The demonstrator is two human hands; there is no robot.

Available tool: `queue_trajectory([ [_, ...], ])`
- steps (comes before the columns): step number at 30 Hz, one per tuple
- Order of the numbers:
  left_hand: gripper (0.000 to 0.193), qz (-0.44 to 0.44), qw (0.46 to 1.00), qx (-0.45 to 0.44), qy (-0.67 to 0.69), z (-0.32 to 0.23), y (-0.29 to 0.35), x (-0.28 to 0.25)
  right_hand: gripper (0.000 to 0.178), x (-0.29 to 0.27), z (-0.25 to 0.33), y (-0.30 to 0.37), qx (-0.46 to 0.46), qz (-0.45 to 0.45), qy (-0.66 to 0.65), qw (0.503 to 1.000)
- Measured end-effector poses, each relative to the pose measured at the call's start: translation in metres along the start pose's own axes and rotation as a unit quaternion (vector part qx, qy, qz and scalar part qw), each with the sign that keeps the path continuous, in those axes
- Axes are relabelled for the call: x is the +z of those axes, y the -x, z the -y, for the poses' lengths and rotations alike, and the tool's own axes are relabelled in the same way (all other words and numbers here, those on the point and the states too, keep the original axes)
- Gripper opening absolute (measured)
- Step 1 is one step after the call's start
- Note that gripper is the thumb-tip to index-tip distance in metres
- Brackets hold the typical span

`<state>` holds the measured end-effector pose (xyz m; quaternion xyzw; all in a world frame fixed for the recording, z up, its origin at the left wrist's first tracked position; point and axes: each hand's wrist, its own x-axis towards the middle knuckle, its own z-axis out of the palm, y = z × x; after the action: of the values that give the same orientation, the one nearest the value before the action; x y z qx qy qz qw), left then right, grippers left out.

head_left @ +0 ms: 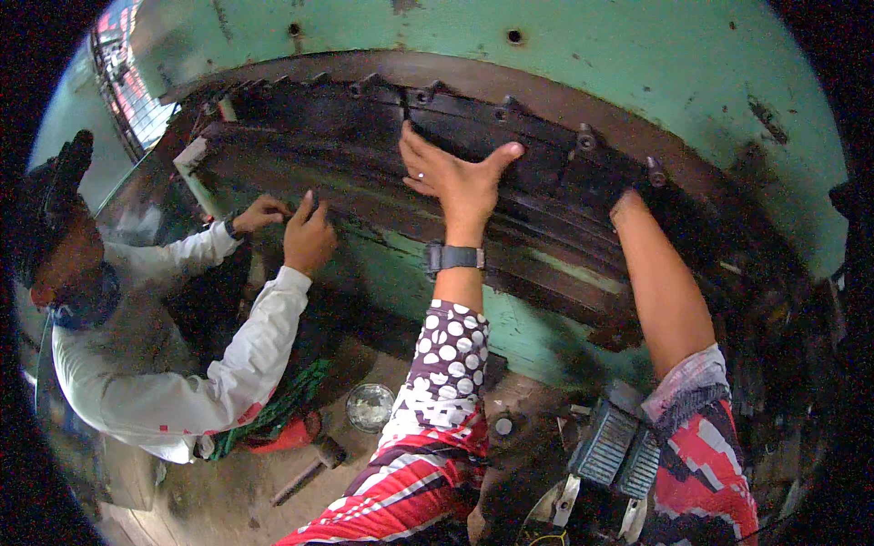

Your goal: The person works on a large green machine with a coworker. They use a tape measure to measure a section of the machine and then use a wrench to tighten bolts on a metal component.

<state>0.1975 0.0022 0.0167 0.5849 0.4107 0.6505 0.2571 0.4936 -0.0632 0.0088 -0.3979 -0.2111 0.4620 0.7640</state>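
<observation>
My left hand (452,179) is open, thumb and fingers apart, at the face of a long dark metal bar (319,111) on the green machine. The fingertips look to meet the bar near a vertical seam; whether they press on it I cannot tell. My right hand (626,206) reaches into the dark space below the bar's right part, its fingers hidden. Bolts stand along the bar's upper edge, among them a round-headed bolt (585,138) and another bolt (655,171) near my right hand. Below the bar runs a brown, worn ledge (364,196).
At left a co-worker (173,364) in a white long-sleeved top holds both hands near the ledge. On the floor are a hammer (309,470), a round clear container (370,407) and green netting (287,400). Two ribbed pedals (605,443) stand near my right arm.
</observation>
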Motion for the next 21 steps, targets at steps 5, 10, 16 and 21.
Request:
queue_trajectory([
  [5, 0.147, -0.017, 1.000, 0.013, -0.011, 0.011, -0.007, 0.002, 0.042, 0.000, -0.004, -0.007, 0.010, -0.001, 0.007, 1.000],
  [10, 0.147, -0.033, 0.998, 0.046, -0.011, 0.017, -0.008, 0.000, 0.043, -0.001, -0.013, -0.009, 0.026, 0.006, 0.007, 1.000],
  [16, 0.146, -0.040, 0.993, 0.091, -0.065, 0.029, 0.000, 0.022, 0.043, -0.033, 0.013, 0.016, 0.038, 0.021, 0.099, 0.994],
  [21, 0.124, -0.097, 0.988, 0.093, -0.081, 0.040, -0.004, -0.022, 0.052, 0.015, 0.017, 0.160, -0.178, -0.005, 0.584, 0.792],
])
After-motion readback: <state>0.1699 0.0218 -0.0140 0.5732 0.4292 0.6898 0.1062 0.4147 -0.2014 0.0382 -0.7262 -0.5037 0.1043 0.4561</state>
